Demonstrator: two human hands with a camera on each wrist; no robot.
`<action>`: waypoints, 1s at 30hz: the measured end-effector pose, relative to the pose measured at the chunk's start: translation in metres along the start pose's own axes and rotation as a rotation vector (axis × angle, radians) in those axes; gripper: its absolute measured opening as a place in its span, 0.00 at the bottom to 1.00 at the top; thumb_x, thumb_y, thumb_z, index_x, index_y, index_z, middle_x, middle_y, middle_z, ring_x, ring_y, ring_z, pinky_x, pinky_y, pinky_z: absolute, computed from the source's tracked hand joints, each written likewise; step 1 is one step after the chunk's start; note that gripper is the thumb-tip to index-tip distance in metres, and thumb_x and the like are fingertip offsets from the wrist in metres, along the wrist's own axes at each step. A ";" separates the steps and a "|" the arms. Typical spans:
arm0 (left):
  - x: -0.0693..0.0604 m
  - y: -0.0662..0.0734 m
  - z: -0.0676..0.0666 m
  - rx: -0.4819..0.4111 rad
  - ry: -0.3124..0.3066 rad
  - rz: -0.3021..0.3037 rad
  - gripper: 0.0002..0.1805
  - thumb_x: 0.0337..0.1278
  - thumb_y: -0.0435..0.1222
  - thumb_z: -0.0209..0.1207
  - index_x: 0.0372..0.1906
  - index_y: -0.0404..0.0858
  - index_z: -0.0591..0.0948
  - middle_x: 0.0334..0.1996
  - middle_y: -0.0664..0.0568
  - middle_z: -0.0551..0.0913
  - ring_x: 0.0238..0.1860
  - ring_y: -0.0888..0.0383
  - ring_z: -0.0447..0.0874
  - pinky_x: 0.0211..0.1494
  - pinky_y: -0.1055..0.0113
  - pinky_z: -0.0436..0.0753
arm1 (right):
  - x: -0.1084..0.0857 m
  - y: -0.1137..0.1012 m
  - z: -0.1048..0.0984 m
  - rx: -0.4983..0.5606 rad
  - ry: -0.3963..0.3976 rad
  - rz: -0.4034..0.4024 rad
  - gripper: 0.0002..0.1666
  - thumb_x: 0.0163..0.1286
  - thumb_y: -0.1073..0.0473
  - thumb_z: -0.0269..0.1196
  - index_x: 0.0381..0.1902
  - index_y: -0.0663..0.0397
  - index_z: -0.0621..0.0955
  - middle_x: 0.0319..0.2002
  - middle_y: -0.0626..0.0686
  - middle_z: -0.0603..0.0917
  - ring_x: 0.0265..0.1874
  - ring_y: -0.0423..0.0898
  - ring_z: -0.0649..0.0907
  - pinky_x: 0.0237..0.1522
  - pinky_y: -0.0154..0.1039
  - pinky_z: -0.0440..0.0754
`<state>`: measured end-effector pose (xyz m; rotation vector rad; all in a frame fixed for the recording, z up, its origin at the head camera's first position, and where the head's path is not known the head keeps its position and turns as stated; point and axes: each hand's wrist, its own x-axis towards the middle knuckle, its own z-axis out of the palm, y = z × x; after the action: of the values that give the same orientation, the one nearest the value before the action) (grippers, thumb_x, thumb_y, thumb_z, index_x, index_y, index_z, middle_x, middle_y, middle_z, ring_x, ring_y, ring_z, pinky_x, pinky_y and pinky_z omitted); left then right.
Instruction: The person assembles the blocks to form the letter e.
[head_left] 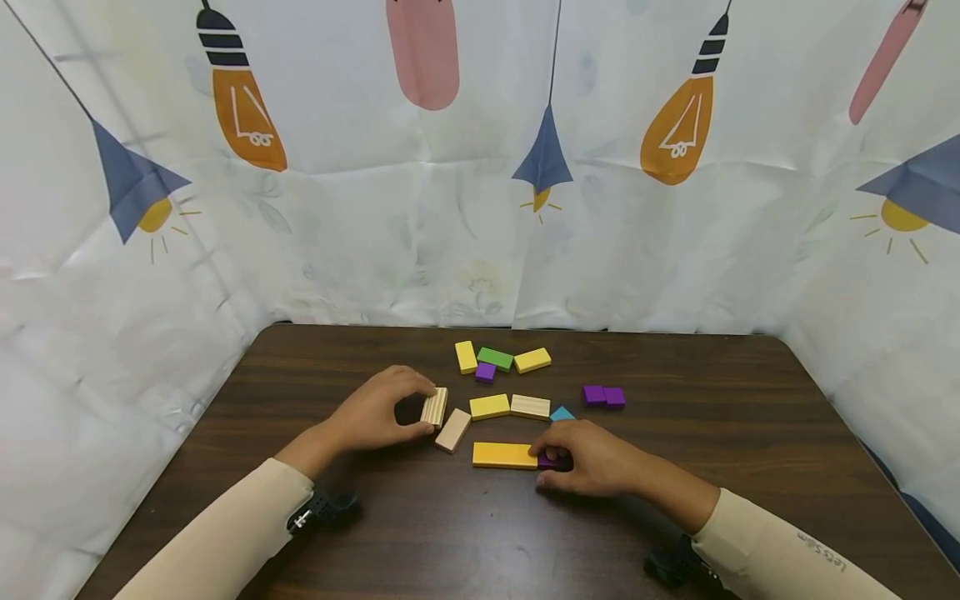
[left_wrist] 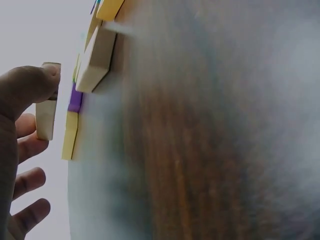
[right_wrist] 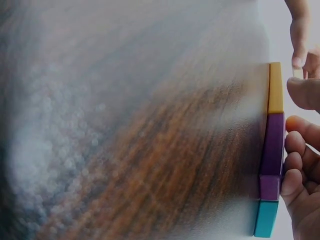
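Observation:
My left hand pinches a plain wooden block between thumb and fingers; in the left wrist view this block is held up by the thumb, with the other fingers spread. Just right of it lies another plain block. My right hand has thumb and fingertips around a dark purple block, which meets the right end of a long yellow block. In the right wrist view, curled fingers lie along the purple block, partly hidden in the head view.
Behind the hands, a yellow block, a plain block and a blue block form a curved row. Farther back are two yellow blocks, a green block and a purple block. Two purple blocks sit at right.

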<state>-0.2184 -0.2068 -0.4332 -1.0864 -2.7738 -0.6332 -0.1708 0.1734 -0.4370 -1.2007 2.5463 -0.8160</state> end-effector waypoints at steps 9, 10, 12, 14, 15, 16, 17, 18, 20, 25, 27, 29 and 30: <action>-0.014 0.016 -0.001 -0.022 0.004 0.073 0.28 0.53 0.52 0.75 0.56 0.46 0.84 0.56 0.59 0.82 0.62 0.54 0.75 0.65 0.49 0.74 | 0.000 0.000 0.000 -0.003 -0.004 0.009 0.19 0.69 0.45 0.71 0.53 0.45 0.85 0.41 0.38 0.80 0.39 0.35 0.78 0.44 0.36 0.79; -0.016 0.017 0.000 -0.022 0.002 0.079 0.28 0.53 0.52 0.75 0.56 0.46 0.84 0.56 0.59 0.82 0.62 0.54 0.74 0.65 0.49 0.74 | 0.000 0.000 0.000 -0.006 -0.003 0.008 0.19 0.69 0.45 0.71 0.53 0.45 0.85 0.41 0.38 0.80 0.39 0.35 0.78 0.44 0.36 0.80; -0.019 0.020 0.000 -0.027 -0.002 0.090 0.27 0.53 0.53 0.74 0.56 0.46 0.84 0.56 0.59 0.82 0.63 0.54 0.74 0.65 0.49 0.74 | 0.000 0.000 0.000 -0.006 -0.001 0.007 0.18 0.69 0.46 0.71 0.53 0.45 0.85 0.41 0.38 0.80 0.39 0.35 0.77 0.44 0.36 0.79; -0.021 0.023 0.001 -0.033 -0.002 0.098 0.27 0.54 0.53 0.74 0.55 0.46 0.83 0.56 0.60 0.82 0.63 0.54 0.74 0.65 0.48 0.74 | 0.000 0.000 0.000 -0.005 0.002 0.001 0.18 0.69 0.46 0.71 0.53 0.46 0.85 0.41 0.38 0.81 0.39 0.35 0.77 0.44 0.36 0.80; -0.022 0.024 0.002 -0.036 0.000 0.102 0.27 0.54 0.53 0.74 0.55 0.46 0.83 0.55 0.60 0.82 0.63 0.54 0.74 0.65 0.48 0.74 | 0.000 0.000 0.000 -0.003 0.003 -0.002 0.18 0.69 0.46 0.71 0.52 0.46 0.85 0.41 0.38 0.81 0.39 0.35 0.77 0.44 0.36 0.80; -0.024 0.025 0.002 -0.036 0.001 0.104 0.27 0.54 0.54 0.74 0.55 0.47 0.83 0.55 0.61 0.82 0.63 0.55 0.74 0.65 0.48 0.74 | 0.000 0.000 0.000 -0.001 0.002 0.000 0.18 0.69 0.46 0.71 0.52 0.46 0.85 0.41 0.38 0.81 0.39 0.35 0.77 0.44 0.36 0.80; -0.025 0.026 0.003 -0.038 0.000 0.105 0.27 0.54 0.54 0.74 0.55 0.47 0.83 0.55 0.62 0.82 0.63 0.55 0.74 0.65 0.49 0.74 | 0.000 -0.001 0.000 0.000 -0.001 0.006 0.18 0.69 0.46 0.71 0.52 0.46 0.85 0.41 0.38 0.80 0.39 0.35 0.77 0.44 0.36 0.80; -0.026 0.027 0.003 -0.041 0.001 0.110 0.27 0.54 0.54 0.74 0.55 0.47 0.83 0.55 0.62 0.82 0.62 0.56 0.74 0.65 0.49 0.74 | 0.000 -0.001 0.000 0.002 -0.003 0.009 0.18 0.69 0.46 0.71 0.53 0.46 0.85 0.41 0.38 0.80 0.39 0.35 0.77 0.44 0.36 0.80; -0.028 0.029 0.005 -0.040 0.010 0.124 0.27 0.54 0.55 0.74 0.55 0.48 0.83 0.55 0.63 0.81 0.62 0.56 0.74 0.64 0.49 0.74 | 0.000 -0.001 0.000 0.004 -0.007 0.016 0.18 0.69 0.46 0.71 0.53 0.45 0.85 0.41 0.38 0.80 0.40 0.35 0.77 0.45 0.36 0.80; -0.033 0.035 0.007 -0.036 0.039 0.185 0.26 0.53 0.55 0.74 0.53 0.48 0.84 0.54 0.63 0.82 0.60 0.58 0.75 0.62 0.51 0.75 | 0.000 -0.002 0.000 -0.002 -0.008 0.019 0.18 0.69 0.47 0.71 0.53 0.45 0.85 0.41 0.38 0.80 0.40 0.35 0.77 0.45 0.36 0.80; -0.034 0.038 0.008 -0.035 0.043 0.204 0.25 0.53 0.56 0.73 0.52 0.49 0.85 0.54 0.62 0.82 0.59 0.58 0.75 0.62 0.51 0.75 | 0.000 -0.002 0.000 -0.005 -0.009 0.021 0.18 0.69 0.48 0.71 0.53 0.45 0.85 0.41 0.38 0.80 0.40 0.35 0.78 0.45 0.36 0.80; -0.036 0.040 0.009 -0.037 0.040 0.213 0.25 0.54 0.57 0.72 0.52 0.50 0.85 0.54 0.62 0.82 0.59 0.59 0.75 0.61 0.51 0.75 | 0.000 -0.002 -0.001 -0.007 -0.009 0.023 0.18 0.69 0.48 0.71 0.53 0.45 0.85 0.41 0.38 0.80 0.40 0.35 0.77 0.45 0.36 0.80; -0.037 0.041 0.010 -0.035 0.038 0.213 0.25 0.55 0.58 0.72 0.52 0.50 0.85 0.54 0.63 0.82 0.59 0.59 0.75 0.61 0.51 0.75 | 0.000 -0.002 -0.001 -0.006 -0.011 0.027 0.18 0.69 0.48 0.71 0.53 0.45 0.85 0.41 0.38 0.80 0.40 0.35 0.77 0.45 0.36 0.79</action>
<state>-0.1631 -0.1990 -0.4367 -1.3386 -2.5762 -0.6697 -0.1702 0.1724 -0.4355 -1.1667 2.5527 -0.7937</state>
